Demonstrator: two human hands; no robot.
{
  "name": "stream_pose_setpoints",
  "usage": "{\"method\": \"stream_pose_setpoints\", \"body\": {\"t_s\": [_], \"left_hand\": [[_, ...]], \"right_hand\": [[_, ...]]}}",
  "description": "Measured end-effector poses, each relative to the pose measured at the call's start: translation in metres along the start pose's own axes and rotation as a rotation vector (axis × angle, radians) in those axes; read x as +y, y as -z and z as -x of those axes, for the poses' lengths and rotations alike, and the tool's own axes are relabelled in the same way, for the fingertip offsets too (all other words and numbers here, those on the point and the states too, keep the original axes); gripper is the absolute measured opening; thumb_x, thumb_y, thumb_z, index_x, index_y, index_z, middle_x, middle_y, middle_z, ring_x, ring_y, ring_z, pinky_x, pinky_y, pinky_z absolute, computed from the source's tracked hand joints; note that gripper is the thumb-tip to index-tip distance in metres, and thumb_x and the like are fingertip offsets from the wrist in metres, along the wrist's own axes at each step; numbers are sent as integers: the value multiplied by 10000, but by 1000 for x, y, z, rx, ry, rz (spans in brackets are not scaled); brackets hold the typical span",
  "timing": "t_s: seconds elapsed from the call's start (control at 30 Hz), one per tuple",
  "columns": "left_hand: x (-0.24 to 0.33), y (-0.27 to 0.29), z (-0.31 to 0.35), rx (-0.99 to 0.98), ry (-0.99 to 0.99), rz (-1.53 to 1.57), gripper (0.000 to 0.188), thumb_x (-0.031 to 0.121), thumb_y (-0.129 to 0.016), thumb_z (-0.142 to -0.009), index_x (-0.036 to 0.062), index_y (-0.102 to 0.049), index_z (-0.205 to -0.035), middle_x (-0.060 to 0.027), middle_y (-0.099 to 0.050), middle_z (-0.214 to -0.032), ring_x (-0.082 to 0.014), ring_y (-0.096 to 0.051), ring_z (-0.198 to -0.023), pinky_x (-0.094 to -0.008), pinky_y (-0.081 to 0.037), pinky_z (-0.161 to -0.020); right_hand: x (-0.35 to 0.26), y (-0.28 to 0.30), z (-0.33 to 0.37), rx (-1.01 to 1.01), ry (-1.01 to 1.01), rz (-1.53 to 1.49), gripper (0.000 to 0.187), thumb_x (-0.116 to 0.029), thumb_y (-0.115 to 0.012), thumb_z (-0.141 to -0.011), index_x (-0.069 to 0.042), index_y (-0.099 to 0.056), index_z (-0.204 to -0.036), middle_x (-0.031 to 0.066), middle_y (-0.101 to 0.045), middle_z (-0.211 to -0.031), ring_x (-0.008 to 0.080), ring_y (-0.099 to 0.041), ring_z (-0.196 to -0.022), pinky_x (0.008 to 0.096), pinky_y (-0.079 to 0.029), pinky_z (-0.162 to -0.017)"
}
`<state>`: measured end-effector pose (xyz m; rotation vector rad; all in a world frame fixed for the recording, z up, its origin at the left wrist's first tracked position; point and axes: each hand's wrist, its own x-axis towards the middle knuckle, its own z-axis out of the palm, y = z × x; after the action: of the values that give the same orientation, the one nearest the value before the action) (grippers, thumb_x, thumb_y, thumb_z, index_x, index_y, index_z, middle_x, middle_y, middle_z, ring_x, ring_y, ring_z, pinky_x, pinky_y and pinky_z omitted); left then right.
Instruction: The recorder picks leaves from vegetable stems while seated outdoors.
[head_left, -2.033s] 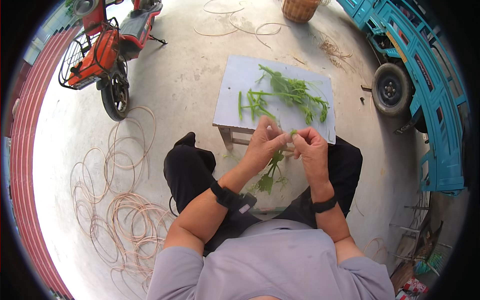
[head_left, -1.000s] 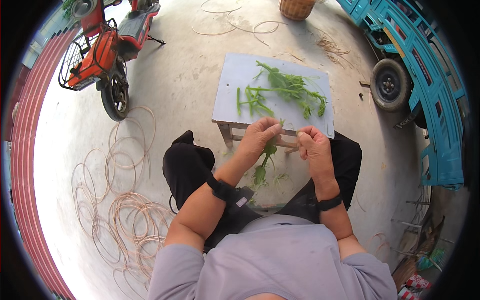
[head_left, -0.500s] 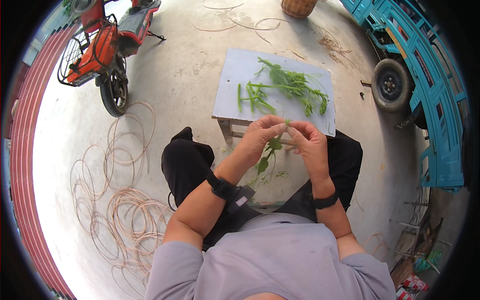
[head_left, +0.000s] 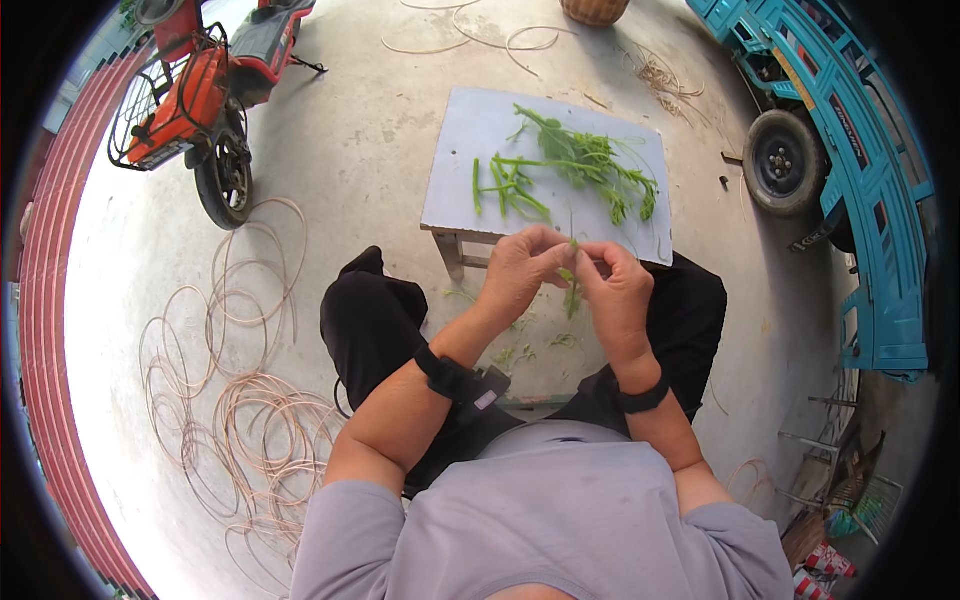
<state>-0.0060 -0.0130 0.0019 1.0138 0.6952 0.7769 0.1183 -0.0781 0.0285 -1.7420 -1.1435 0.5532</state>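
Between my two hands, just off the table's near edge, is a green leafy vine shoot (head_left: pixel 571 298). My left hand (head_left: pixel 520 270) pinches its upper end with thumb and forefinger. Close against it, my right hand (head_left: pixel 617 292) pinches the same spot. The lower part of the shoot hangs below the fingers. On the small grey-topped table (head_left: pixel 455 128) lies a pile of leafy vine shoots (head_left: pixel 590 165) with curling tendrils. Short green stem pieces (head_left: pixel 512 190) are gathered left of that pile.
Scraps of greenery (head_left: pixel 525 353) lie on the floor between my knees. Coiled thin strips (head_left: pixel 270 425) spread over the floor at left. A red scooter (head_left: pixel 190 105) stands far left, a blue cargo vehicle (head_left: pixel 860 170) at right. A woven basket (head_left: pixel 595 10) is at the far edge.
The hanging shoot has swung from slanting left to nearly upright, and its large lower leaf no longer shows. Both hands stay together in nearly the same place, still pinching.
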Motion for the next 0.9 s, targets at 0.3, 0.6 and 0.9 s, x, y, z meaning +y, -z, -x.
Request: {"method": "stream_pose_setpoints", "body": {"t_s": [0.3,0.6,0.9], "left_hand": [[-11,-3,-1,41,-59,-36,240,191,-647,-880,-37,-608,-943,-75,-650,-855,-116,-623,-739,-245,-531,-672],[-13,-2,-2,47,-77,-32,235,207,-626,-897,-17,-581,-955,-56,-636,-830,-120,-627,-756,-243,-519,-688],[-2,7,-4,28,131,260,177,212,-613,-900,43,-583,-943,-24,-616,-780,-98,-602,-692,-228,-483,-618]], "right_hand": [[-1,-3,-4,65,219,246,72,-97,-663,-768,-49,-609,-775,86,-618,-734,221,-625,-616,323,-489,-568],[-7,3,-7,-23,93,83,70,-99,-645,-799,-35,-619,-791,70,-634,-711,175,-628,-613,286,-492,-581],[-22,17,-2,-184,-135,-254,80,-98,-615,-853,-19,-620,-858,3,-631,-734,55,-601,-628,196,-458,-543]]}}
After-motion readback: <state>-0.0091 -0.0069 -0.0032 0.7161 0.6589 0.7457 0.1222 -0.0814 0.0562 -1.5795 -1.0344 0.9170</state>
